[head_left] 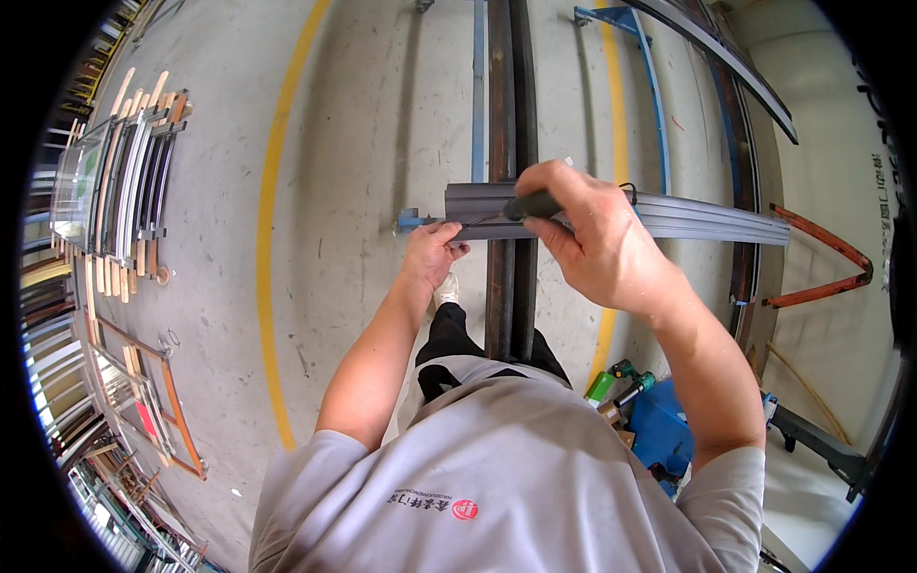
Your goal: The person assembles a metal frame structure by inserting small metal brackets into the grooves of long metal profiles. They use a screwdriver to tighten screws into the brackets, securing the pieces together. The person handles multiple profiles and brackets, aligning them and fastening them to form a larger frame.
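A long grey metal profile (702, 216) lies crosswise over two dark steel beams (501, 105) in front of me. My left hand (436, 253) is closed at the near left end of the profile, thumb on top and fingers curled below its edge. Above the profile, my right hand (602, 224) grips the dark handle of what looks like a screwdriver (533, 205). Its thin shaft points left, toward my left fingertips. The tip and whatever it meets are too small to make out.
Blue metal stands (642, 57) carry stock ahead. On the right is an orange-red bracket (841, 277). Power tools (630, 387) and a blue bin (661, 425) sit close by my right side. Racks of profiles (134, 191) line the left. Yellow lines (265, 248) mark the floor.
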Motion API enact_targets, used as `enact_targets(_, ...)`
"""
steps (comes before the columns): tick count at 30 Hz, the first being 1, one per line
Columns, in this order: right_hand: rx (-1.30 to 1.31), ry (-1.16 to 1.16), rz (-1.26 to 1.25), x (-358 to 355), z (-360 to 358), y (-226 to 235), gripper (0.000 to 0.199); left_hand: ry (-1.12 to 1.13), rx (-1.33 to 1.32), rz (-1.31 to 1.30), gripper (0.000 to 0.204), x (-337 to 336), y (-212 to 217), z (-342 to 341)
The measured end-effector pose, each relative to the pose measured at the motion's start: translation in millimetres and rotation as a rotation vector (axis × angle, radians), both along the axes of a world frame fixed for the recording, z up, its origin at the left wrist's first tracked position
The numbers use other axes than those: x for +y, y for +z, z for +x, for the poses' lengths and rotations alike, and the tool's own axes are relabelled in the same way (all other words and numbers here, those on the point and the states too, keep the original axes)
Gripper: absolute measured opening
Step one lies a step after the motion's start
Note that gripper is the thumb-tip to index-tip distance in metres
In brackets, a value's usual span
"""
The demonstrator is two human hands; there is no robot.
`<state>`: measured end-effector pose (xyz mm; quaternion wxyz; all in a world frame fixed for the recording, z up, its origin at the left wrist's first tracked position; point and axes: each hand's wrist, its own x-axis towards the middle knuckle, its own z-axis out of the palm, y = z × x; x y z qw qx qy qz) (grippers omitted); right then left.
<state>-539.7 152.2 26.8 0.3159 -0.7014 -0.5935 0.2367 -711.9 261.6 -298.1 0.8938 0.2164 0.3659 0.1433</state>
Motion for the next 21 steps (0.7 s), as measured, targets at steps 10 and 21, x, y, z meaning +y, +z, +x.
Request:
enact_targets(10,-0.011,0.304,-0.209,25.1,-0.6,18.8,0.03,0.03,-0.043,0.018,0.011,0.5,0.1,1.2)
enact_targets(21,-0.032,0.002,0.002,6.7,-23.5,-2.7,0.023,0.011,0.001,-0.012,0.012,-0.5,0.3,-0.4)
